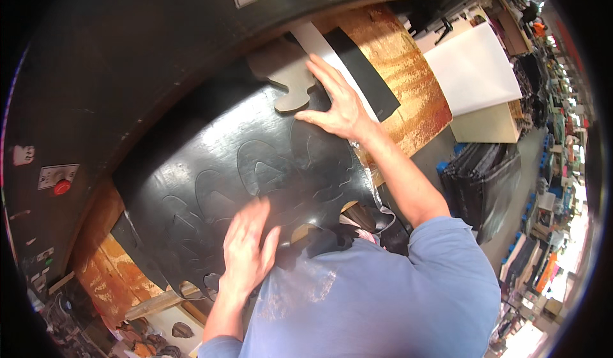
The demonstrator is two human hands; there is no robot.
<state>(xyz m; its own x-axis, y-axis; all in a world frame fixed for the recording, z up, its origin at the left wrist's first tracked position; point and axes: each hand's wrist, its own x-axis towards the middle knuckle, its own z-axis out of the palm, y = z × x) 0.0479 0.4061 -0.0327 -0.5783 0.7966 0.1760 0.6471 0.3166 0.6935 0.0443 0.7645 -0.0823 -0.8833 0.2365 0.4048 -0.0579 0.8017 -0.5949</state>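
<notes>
Head view: grey shaped plate lies at far side of the big blk sheet, just left of a white strip. R hand is spread wide, fingertips at plate's right edge, thumb by its near lobe; can't tell if thumb touches. L hand, blurred, is loosely open over sheet's near part, no grip visible; contact unclear. Plate looks stiff, prob. fairly heavy; best held by edges around lobe. Sheet looks rubbery, bendy, maybe slick; take outer edge, away from cut outlines.

Downward fisheye view from the head, near — rim perhaps unclear.
</notes>
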